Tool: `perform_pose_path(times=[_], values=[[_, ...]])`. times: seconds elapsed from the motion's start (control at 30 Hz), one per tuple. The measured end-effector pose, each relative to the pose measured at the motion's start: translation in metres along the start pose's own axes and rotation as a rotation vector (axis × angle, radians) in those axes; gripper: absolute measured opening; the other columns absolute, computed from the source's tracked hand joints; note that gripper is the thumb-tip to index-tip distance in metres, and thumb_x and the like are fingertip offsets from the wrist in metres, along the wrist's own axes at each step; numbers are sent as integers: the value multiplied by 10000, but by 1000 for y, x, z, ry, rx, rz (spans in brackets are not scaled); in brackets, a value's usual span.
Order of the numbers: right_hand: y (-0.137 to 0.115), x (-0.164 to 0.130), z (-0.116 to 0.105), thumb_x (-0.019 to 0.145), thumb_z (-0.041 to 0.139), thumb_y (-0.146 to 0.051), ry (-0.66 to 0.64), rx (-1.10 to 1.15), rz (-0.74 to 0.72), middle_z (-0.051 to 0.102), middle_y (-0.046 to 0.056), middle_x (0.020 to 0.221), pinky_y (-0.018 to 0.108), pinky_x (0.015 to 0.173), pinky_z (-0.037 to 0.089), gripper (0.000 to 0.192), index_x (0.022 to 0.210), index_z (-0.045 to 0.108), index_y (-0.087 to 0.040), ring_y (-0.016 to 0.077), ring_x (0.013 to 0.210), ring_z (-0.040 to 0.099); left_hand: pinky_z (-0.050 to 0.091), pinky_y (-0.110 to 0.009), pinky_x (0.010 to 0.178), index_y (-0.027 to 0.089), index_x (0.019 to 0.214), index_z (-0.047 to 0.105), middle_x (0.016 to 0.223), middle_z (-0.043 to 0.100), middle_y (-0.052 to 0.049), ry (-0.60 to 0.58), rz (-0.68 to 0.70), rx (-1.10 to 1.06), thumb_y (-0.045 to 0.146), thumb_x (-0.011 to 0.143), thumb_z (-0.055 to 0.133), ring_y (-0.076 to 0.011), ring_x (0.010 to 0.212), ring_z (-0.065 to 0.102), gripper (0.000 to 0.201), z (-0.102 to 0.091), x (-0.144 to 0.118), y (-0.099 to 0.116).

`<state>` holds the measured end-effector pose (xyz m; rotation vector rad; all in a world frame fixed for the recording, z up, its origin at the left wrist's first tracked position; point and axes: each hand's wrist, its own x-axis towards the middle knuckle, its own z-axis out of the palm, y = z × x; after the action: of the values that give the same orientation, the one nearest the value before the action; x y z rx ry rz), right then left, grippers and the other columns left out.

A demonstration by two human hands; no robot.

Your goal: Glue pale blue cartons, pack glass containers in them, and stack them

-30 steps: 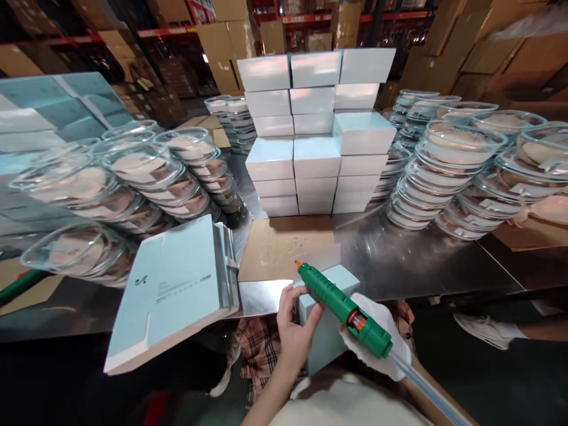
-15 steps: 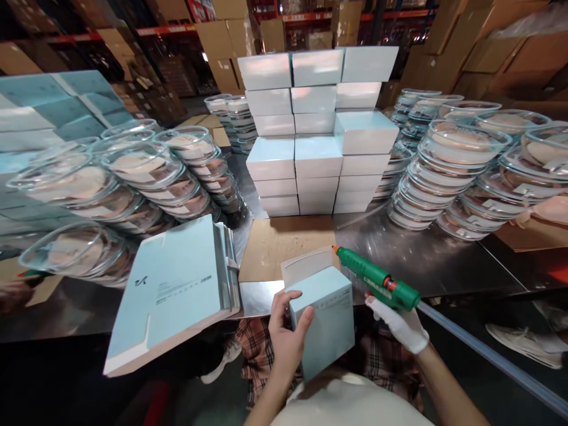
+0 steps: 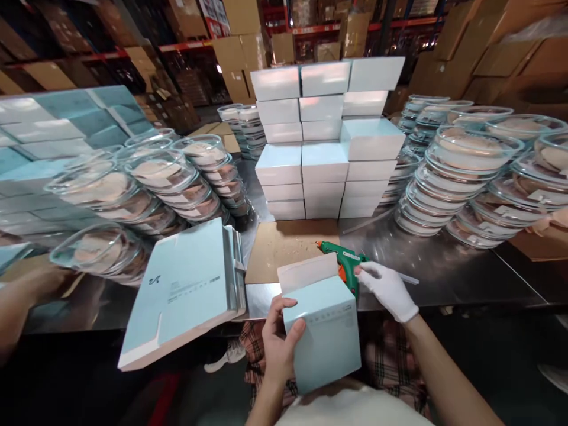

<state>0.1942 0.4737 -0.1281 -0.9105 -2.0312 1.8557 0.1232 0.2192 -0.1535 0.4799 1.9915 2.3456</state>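
My left hand (image 3: 280, 337) is closed on a light-blue carton (image 3: 326, 331), thumb on the near face and fingers over the left side. The carton's far flap (image 3: 308, 273) stands raised with its pale inside showing. A green hot glue gun (image 3: 348, 257) with an orange nozzle lies at the edge of the brown cardboard sheet (image 3: 270, 251), behind the carton; part of its handle is hidden. At the gun's rear is my right hand (image 3: 388, 290), in a white glove, fingers stretched out and apart, fingertips close to or touching the gun.
Flat blue cartons (image 3: 186, 284) lie stacked at left. White-blue boxes (image 3: 323, 160) rise in a stack ahead. Glass dishes stand in stacks at left (image 3: 164, 171) and right (image 3: 465, 171) on the metal table (image 3: 381, 254). Another person's arm (image 3: 22, 302) reaches in at far left.
The glue gun has gone from my raised right hand down to the table, and its nozzle has shifted left. My right hand has loosened. The left hand still holds the carton.
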Motion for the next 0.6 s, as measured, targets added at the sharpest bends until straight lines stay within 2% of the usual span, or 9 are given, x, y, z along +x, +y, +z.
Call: perform_pose_path(times=[0.1,0.13,0.2,0.27,0.37,0.4,0.47,0.53,0.6], values=[[-14,-6,16,708,860,-496,-260,101,-77,794,101,1113,364,909,585,575,1162,769,-154,264,1010,738,519,-317,806,236,898,730,996,681,-62,-101,-26,-17,618,730,852,-263,951,673,435,5,0,-3],[-16,-6,20,699,871,-504,-322,145,-74,788,109,1130,384,924,584,606,1175,764,-144,268,1014,738,524,-331,843,233,891,723,1041,683,-75,-118,-44,-19,616,720,860,-283,1017,677,441,6,1,-5],[-16,-3,24,711,871,-560,-339,168,-126,782,110,1106,403,926,583,585,1110,774,-144,262,996,734,529,-358,906,231,922,694,1142,680,-95,-122,-94,-49,595,718,871,-312,1130,670,453,8,3,-9],[-14,-3,20,770,805,-690,-403,109,-296,753,124,1175,427,979,560,603,1061,778,-163,271,1083,711,538,-389,946,260,1047,628,1178,679,-89,-104,-137,-148,568,747,863,-308,1162,677,491,8,7,-15],[-9,-9,10,793,717,-803,-617,6,-580,669,142,1345,469,1070,511,693,1154,758,-213,285,1255,641,539,-423,989,326,1217,505,1126,685,-44,-74,-125,-283,538,775,860,-268,1114,706,606,7,14,-21],[-8,-11,9,797,741,-773,-639,-25,-643,651,139,1359,471,1080,506,680,1206,740,-230,276,1269,631,531,-418,999,325,1222,518,1121,683,-41,-75,-103,-276,538,784,856,-258,1108,704,593,6,16,-23],[-6,-16,9,861,780,-630,-584,-97,-704,647,118,1305,451,1075,513,535,1225,724,-241,235,1228,642,513,-391,1002,280,1105,629,1126,676,-60,-108,-55,-192,546,814,833,-254,1120,685,444,4,18,-23],[-4,-18,12,929,760,-502,-522,-136,-719,647,97,1247,436,1081,516,346,1147,739,-234,210,1207,647,497,-377,1000,235,908,698,1121,662,-79,-160,-8,-102,553,849,798,-266,1147,660,338,3,18,-21],[1,-18,17,974,714,-455,-494,-134,-725,653,85,1201,434,1092,518,247,1060,742,-225,207,1209,656,488,-380,1003,221,796,708,1092,652,-82,-191,20,-61,560,852,792,-278,1161,644,354,3,18,-20]])
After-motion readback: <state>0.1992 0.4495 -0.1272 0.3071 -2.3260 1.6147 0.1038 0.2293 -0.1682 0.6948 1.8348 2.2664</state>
